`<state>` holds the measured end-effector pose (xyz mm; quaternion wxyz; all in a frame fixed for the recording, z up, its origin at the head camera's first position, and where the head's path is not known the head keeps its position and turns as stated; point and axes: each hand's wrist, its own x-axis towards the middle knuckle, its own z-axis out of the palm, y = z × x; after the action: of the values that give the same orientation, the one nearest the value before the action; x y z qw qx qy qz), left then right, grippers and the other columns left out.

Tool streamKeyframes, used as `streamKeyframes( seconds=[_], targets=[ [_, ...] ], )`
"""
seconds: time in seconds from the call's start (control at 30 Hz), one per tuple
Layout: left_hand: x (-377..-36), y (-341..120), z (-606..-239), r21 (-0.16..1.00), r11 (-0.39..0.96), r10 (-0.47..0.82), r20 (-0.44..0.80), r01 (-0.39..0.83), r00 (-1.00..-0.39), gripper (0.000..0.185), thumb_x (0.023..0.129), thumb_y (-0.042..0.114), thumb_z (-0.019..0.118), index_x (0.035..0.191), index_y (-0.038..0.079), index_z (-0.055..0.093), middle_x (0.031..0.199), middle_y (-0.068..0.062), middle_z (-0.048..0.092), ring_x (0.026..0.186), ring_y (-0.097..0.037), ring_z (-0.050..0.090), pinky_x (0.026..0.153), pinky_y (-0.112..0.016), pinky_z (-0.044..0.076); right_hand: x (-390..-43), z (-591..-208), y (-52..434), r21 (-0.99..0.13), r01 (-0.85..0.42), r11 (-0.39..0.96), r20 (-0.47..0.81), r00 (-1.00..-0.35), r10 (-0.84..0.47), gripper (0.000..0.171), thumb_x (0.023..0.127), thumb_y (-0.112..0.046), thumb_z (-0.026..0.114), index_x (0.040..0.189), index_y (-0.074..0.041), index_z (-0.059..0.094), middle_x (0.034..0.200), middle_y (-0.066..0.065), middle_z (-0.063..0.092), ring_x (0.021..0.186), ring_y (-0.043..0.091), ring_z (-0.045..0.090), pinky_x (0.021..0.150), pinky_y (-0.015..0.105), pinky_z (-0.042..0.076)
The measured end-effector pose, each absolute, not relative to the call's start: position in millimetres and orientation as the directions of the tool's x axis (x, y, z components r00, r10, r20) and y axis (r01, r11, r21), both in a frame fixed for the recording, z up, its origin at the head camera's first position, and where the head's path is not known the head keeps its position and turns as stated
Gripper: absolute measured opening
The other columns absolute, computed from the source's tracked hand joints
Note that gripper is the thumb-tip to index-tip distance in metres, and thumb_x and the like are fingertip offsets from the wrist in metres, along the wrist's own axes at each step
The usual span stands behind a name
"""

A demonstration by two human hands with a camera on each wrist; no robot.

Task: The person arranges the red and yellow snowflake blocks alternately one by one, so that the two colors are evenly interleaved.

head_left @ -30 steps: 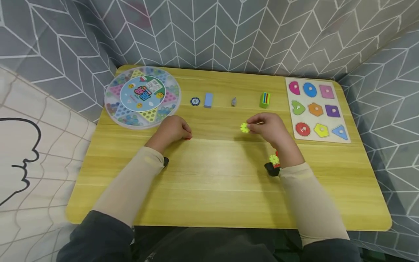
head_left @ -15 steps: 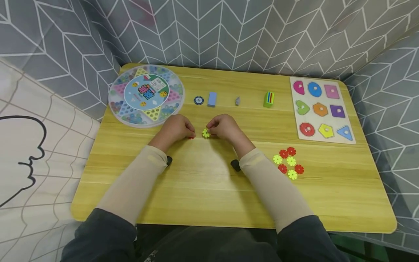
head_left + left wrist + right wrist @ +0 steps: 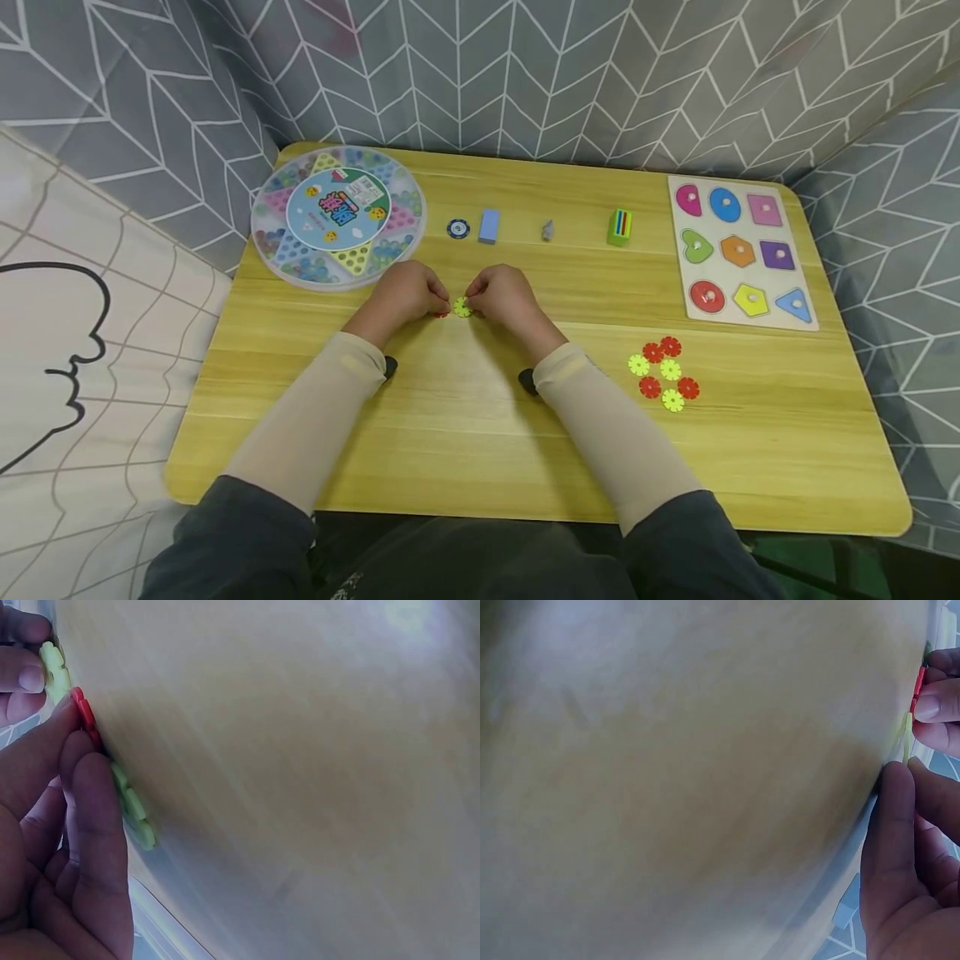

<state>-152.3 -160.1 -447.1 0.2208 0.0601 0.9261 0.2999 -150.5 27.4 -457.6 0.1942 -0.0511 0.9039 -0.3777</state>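
Observation:
Over the table's middle my left hand (image 3: 408, 296) pinches a red snowflake building disc (image 3: 86, 716) between thumb and fingers. Most of that disc is covered by the fingertips. Along the far side of the same fingers, a yellow-green snowflake disc (image 3: 135, 810) shows in the left wrist view, close to the red one. My right hand (image 3: 506, 302) holds another yellow snowflake disc (image 3: 462, 307) by its edge, with thumb and fingertip. Its free edge is right at the red disc, the two hands nearly meeting. In the right wrist view this yellow disc (image 3: 907, 739) appears edge-on.
Several loose red and yellow discs (image 3: 670, 369) lie at the right. A shape puzzle board (image 3: 678, 312) is at the back right, a round marble game box (image 3: 330, 212) at the back left. Between them stand a poker chip (image 3: 458, 228), blue block (image 3: 489, 226), grey piece (image 3: 548, 230) and green block (image 3: 619, 227).
My right hand has carried the yellow disc leftward from near the puzzle board up to the left hand. The left hand stays in place with the red disc. The loose discs have come into view.

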Motion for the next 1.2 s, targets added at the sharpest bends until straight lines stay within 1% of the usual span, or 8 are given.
streamKeyframes(
  seconds=[0.13, 0.3, 0.53, 0.83, 1.03, 1.2],
  targets=[
    [-152, -159, -446, 0.588, 0.809, 0.239, -0.373, -0.029, -0.896, 0.011, 0.087, 0.021, 0.085, 0.089, 0.011, 0.082, 0.088, 0.000, 0.076, 0.096, -0.023, 0.063, 0.096, -0.039, 0.048, -150, -457, 25, -0.661, 0.018, 0.750, -0.290, -0.928, -0.233, 0.006, 0.092, -0.011, 0.079, 0.088, -0.006, 0.079, 0.082, 0.002, 0.073, 0.077, 0.018, 0.063, 0.071, 0.030, 0.052],
    [-151, -160, -444, 0.584, 0.811, 0.236, -0.374, -0.030, -0.897, 0.011, 0.087, 0.020, 0.085, 0.090, 0.010, 0.082, 0.089, 0.000, 0.076, 0.097, -0.023, 0.063, 0.097, -0.039, 0.048, -149, -457, 24, -0.635, -0.008, 0.773, -0.274, -0.933, -0.234, 0.007, 0.091, -0.012, 0.079, 0.086, -0.008, 0.080, 0.082, 0.000, 0.073, 0.081, 0.019, 0.063, 0.076, 0.031, 0.052],
    [-151, -158, -444, 0.579, 0.815, 0.246, -0.370, -0.016, -0.896, 0.011, 0.088, 0.021, 0.084, 0.089, 0.010, 0.082, 0.087, 0.000, 0.076, 0.098, -0.024, 0.064, 0.098, -0.039, 0.048, -148, -456, 24, -0.637, -0.007, 0.771, -0.273, -0.933, -0.233, 0.006, 0.091, -0.012, 0.079, 0.088, -0.008, 0.081, 0.084, 0.001, 0.074, 0.081, 0.019, 0.063, 0.075, 0.031, 0.052],
    [-151, -157, -443, 0.555, 0.832, 0.262, -0.369, 0.014, -0.892, 0.010, 0.090, 0.020, 0.083, 0.090, 0.010, 0.082, 0.089, -0.001, 0.076, 0.098, -0.024, 0.064, 0.098, -0.039, 0.047, -146, -458, 26, -0.673, 0.028, 0.739, -0.289, -0.930, -0.228, 0.006, 0.092, -0.012, 0.079, 0.092, -0.006, 0.081, 0.085, 0.003, 0.074, 0.078, 0.018, 0.063, 0.070, 0.028, 0.052],
    [-151, -156, -442, 0.560, 0.829, 0.276, -0.398, 0.007, -0.875, 0.010, 0.090, 0.019, 0.083, 0.094, 0.010, 0.082, 0.097, -0.002, 0.076, 0.101, -0.024, 0.062, 0.098, -0.039, 0.047, -146, -457, 34, -0.699, 0.035, 0.714, -0.281, -0.932, -0.230, 0.010, 0.094, -0.015, 0.076, 0.096, -0.006, 0.080, 0.092, 0.003, 0.074, 0.087, 0.020, 0.063, 0.077, 0.031, 0.053],
    [-149, -144, -439, 0.554, 0.830, 0.319, -0.371, 0.068, -0.872, 0.013, 0.090, 0.020, 0.083, 0.098, 0.010, 0.082, 0.102, -0.003, 0.076, 0.105, -0.023, 0.063, 0.099, -0.039, 0.047, -145, -448, 57, -0.741, 0.071, 0.668, -0.274, -0.940, -0.204, 0.015, 0.096, -0.020, 0.075, 0.101, -0.006, 0.079, 0.100, 0.006, 0.073, 0.093, 0.022, 0.064, 0.077, 0.035, 0.054]
  ],
)
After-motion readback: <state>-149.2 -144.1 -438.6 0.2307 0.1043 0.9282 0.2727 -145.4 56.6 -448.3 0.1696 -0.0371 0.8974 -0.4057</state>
